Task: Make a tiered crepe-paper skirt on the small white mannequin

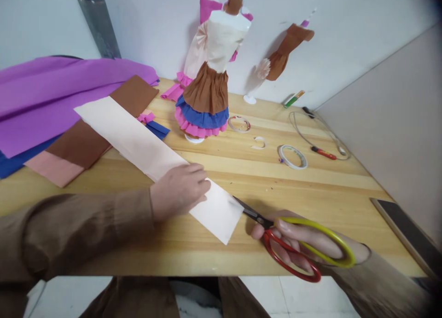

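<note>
A long strip of pale cream paper lies slantwise across the wooden table, its near end pointing right. My left hand rests on top of the strip with its fingers curled together, gripping it not far from that end. In my right hand is a pair of scissors with one yellow and one red handle, my fingers through the loops. The dark blades reach the corner of the strip's right end; how far they are apart cannot be made out, as the paper hides part of them.
Purple crepe paper and brown sheets pile up at left. Behind stands a small dress form in a tiered paper dress, with a brown-dressed one beyond. Tape rolls, a red-handled tool and a phone-like slab lie rightward.
</note>
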`<act>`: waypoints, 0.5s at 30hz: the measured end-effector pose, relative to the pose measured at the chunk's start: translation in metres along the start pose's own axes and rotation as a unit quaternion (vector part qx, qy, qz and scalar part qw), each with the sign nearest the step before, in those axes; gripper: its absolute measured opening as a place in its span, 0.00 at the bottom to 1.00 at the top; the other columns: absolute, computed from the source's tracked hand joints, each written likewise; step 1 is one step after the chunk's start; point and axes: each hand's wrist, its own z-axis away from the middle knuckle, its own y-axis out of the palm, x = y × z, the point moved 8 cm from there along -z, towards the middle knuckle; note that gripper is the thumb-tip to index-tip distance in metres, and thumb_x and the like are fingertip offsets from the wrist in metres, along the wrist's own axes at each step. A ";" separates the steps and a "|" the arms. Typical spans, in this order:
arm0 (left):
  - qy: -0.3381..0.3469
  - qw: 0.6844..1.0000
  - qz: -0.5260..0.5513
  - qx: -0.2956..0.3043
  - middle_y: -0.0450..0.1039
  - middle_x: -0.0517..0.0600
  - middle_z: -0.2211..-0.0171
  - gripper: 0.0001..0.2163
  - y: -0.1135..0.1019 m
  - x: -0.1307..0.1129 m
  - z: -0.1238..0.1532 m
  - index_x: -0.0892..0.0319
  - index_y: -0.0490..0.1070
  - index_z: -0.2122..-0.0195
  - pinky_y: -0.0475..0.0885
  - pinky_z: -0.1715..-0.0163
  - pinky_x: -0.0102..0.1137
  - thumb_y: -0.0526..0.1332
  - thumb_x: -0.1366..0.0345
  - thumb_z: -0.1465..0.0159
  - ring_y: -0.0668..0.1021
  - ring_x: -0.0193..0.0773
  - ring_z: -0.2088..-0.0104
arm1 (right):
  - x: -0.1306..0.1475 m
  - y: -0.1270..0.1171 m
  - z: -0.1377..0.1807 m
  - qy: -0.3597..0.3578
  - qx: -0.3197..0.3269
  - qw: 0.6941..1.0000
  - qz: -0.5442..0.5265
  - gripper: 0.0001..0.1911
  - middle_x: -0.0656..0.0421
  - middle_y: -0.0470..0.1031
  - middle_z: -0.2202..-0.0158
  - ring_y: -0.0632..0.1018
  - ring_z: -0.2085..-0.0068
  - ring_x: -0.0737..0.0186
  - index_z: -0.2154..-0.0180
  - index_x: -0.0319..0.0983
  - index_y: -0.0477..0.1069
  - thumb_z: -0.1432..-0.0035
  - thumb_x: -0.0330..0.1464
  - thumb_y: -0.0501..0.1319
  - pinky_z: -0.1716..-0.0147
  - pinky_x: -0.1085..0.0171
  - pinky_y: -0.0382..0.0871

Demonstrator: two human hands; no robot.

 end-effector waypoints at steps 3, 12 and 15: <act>0.042 0.996 0.049 0.060 0.76 0.59 0.50 0.15 0.000 0.010 0.000 0.63 0.74 0.54 0.70 0.49 0.41 0.64 0.56 0.34 0.75 0.50 0.48 | 0.005 -0.018 -0.024 -0.026 -0.006 0.999 -0.046 0.32 0.61 0.72 0.77 0.62 0.87 0.78 0.52 0.34 0.72 0.38 0.57 0.56 0.89 0.76 0.52; 0.022 0.991 0.088 0.103 0.77 0.57 0.55 0.10 0.005 0.014 -0.001 0.63 0.74 0.57 0.69 0.49 0.38 0.61 0.60 0.32 0.76 0.47 0.51 | 0.025 -0.020 -0.024 -0.066 0.001 0.997 -0.045 0.31 0.62 0.72 0.76 0.64 0.85 0.79 0.51 0.35 0.74 0.35 0.55 0.55 0.87 0.78 0.56; 0.004 0.992 0.107 0.072 0.78 0.56 0.57 0.09 0.001 0.014 -0.005 0.61 0.74 0.59 0.69 0.50 0.35 0.54 0.68 0.29 0.76 0.43 0.52 | 0.032 -0.025 -0.024 -0.104 0.003 0.994 -0.036 0.29 0.63 0.69 0.79 0.61 0.87 0.77 0.53 0.36 0.74 0.36 0.55 0.55 0.88 0.76 0.53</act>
